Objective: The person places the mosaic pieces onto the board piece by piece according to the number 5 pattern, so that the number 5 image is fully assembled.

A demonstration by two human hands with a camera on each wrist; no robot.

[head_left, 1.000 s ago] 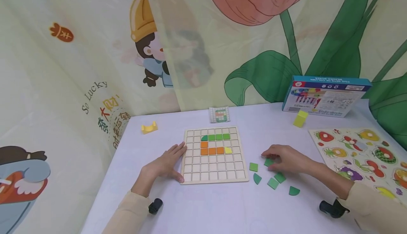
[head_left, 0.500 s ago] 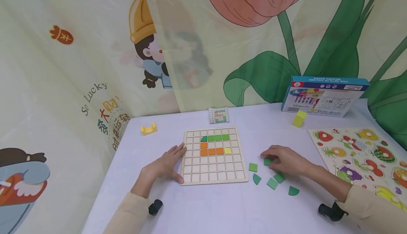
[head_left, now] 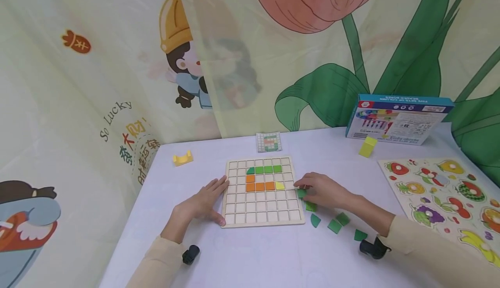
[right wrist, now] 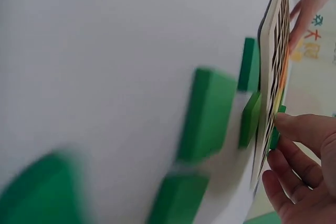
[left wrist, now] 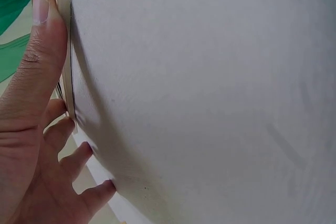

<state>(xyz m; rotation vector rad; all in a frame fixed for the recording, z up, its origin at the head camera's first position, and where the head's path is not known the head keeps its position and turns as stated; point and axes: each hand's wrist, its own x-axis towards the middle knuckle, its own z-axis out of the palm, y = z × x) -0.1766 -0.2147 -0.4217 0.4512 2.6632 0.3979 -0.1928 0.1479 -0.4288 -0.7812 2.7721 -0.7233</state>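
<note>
A wooden grid board [head_left: 262, 216] lies on the white table, holding a row of green tiles, several orange tiles [head_left: 259, 187] and one yellow tile [head_left: 280, 185]. My left hand [head_left: 203, 201] rests along its left side with fingers spread; in the left wrist view the thumb [left wrist: 44, 45] lies against the board's edge. At the board's right edge, my right hand [head_left: 328, 191] pinches a dark green tile [head_left: 301, 193] between thumb and fingers, partly hidden by them. Below that hand lie loose green squares [head_left: 334, 226] and quarter-round pieces [head_left: 315, 220].
A small pattern card [head_left: 268, 142] lies behind the board. Further out are a yellow curved block [head_left: 183, 158], a yellow-green block [head_left: 368, 147], a blue and white box [head_left: 398, 120] and a fruit puzzle board [head_left: 402, 168] at right. A printed curtain [head_left: 242, 105] hangs behind the table.
My right hand has moved left from the loose pieces to the board's right edge, carrying a green tile picked from among them. My left hand stays in place.
</note>
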